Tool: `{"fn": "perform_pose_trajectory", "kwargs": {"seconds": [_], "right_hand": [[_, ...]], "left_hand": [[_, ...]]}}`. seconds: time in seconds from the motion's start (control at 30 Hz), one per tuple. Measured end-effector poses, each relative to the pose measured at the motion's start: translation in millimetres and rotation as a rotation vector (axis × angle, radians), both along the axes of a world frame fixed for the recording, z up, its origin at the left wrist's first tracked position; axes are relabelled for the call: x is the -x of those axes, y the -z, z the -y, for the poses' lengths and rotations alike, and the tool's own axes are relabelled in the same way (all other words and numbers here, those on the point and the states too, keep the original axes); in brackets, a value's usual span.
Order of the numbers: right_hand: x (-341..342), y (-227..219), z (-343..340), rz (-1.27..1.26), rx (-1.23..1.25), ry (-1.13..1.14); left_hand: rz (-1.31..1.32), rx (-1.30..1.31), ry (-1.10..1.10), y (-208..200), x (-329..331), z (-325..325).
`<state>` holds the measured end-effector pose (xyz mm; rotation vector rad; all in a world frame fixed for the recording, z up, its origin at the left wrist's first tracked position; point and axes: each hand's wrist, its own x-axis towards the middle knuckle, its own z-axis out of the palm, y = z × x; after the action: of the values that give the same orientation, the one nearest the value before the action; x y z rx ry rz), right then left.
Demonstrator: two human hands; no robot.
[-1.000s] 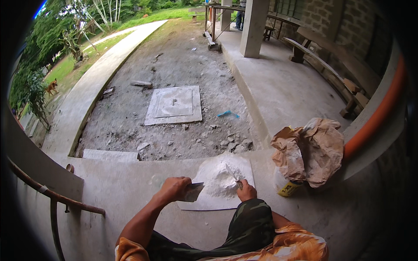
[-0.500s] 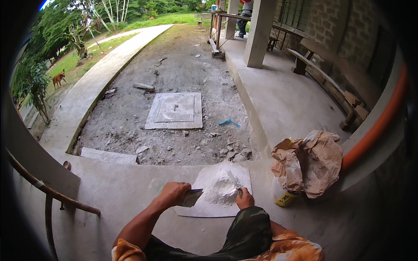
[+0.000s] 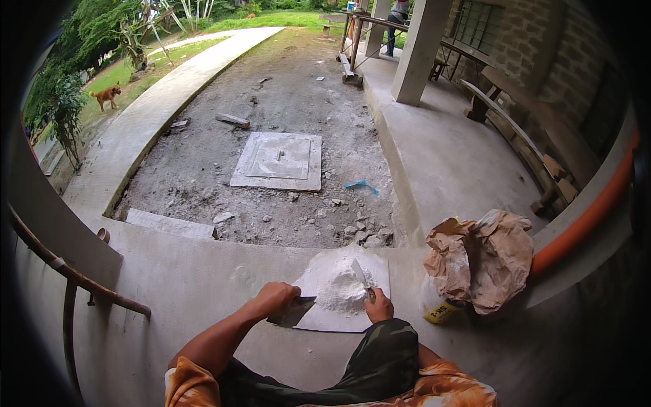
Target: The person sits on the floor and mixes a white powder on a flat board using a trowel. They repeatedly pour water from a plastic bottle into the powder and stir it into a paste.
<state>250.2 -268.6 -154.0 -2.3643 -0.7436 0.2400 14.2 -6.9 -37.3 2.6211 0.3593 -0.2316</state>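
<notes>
A heap of white powder (image 3: 336, 290) with a hollow in it sits on a flat pale board (image 3: 325, 323) on the concrete floor. My left hand (image 3: 275, 299) is closed around a wide flat metal blade (image 3: 300, 310), which is tilted over the board's left edge. The grip of that tool is hidden by my fingers. In my right hand (image 3: 380, 307) is a putty knife (image 3: 360, 274), its narrow blade slanting up and away over the right side of the powder. Whether the knife touches the powder I cannot tell.
A crumpled brown paper bag (image 3: 498, 261) stands at the right, with a white and yellow container (image 3: 439, 306) against it. A rusty handrail (image 3: 102, 288) is at my left. Beyond lie rubble (image 3: 369, 234) and a concrete cover (image 3: 278, 161). A person (image 3: 395, 28) stands far off; a dog (image 3: 106, 97) is on the left.
The wide blade in my left hand has dipped and turned flatter at the board's left edge. My right hand keeps its knife over the powder. The whole view has shifted slightly.
</notes>
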Motion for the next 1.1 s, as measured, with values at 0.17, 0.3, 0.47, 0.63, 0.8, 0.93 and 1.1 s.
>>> {"fn": "perform_pose_trajectory", "kwargs": {"seconds": [0.17,0.3,0.47,0.63,0.8,0.93,1.1], "right_hand": [[-4.2,-7.6,-4.8,-0.035,-0.005,0.011],[-4.7,-5.0,-3.4,-0.134,0.030,0.010],[-15.3,4.0,18.7,-0.246,-0.054,0.034],[-20.8,24.4,17.5,-0.303,-0.114,-0.022],[-19.2,20.1,16.9,-0.375,-0.140,-0.052],[-18.9,21.5,17.2,-0.375,-0.110,-0.016],[-13.0,12.8,10.6,-0.362,0.010,0.041]], "left_hand": [[-0.054,0.167,-0.180,53.5,5.4,1.4],[-0.095,0.807,-0.695,124.6,29.8,7.6],[-0.043,1.171,-1.085,156.7,46.0,35.8],[-0.010,1.157,-1.267,188.0,67.6,41.2],[0.052,1.151,-1.346,197.1,68.7,29.6],[0.040,1.076,-1.306,204.8,71.1,13.6],[-0.061,0.858,-1.312,220.8,94.7,3.5]]}}
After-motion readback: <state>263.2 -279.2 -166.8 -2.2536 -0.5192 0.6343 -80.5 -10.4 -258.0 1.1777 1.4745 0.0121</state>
